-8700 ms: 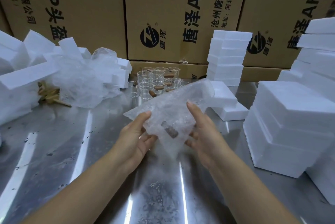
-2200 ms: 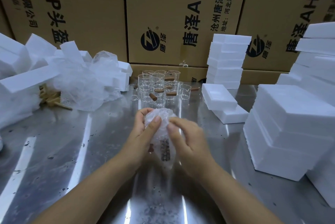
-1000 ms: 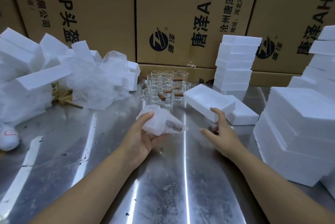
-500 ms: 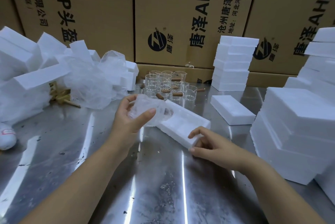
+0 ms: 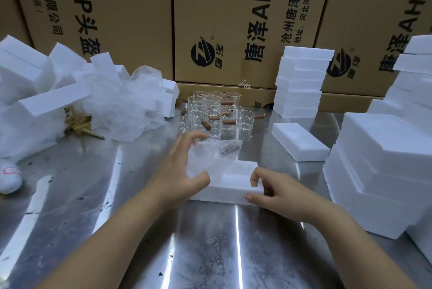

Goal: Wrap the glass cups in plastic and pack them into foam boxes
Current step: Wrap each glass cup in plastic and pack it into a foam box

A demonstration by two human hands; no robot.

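left hand (image 5: 177, 174) curled round wrapped cup (image 5: 211, 156), thumb underneath, over left end of foam box (image 5: 231, 189) mid-table (image 5: 140, 242); possibly partly in the cavity, hard to tell. right hand (image 5: 275, 195) pinches box's right end. bare cups (image 5: 214, 111) near far edge

Tall brown cardboard cartons (image 5: 131, 20) printed in black stand behind the shiny, scuffed steel counter (image 5: 210, 253); pale wooden sticks (image 5: 81, 126) lie far left.

A single wide-angle head-worn camera looks forward and down across a steel table (image 5: 70, 195), close over the wearer's forearms (image 5: 112, 242), facing stacked cardboard cartons (image 5: 131, 20) at the far edge
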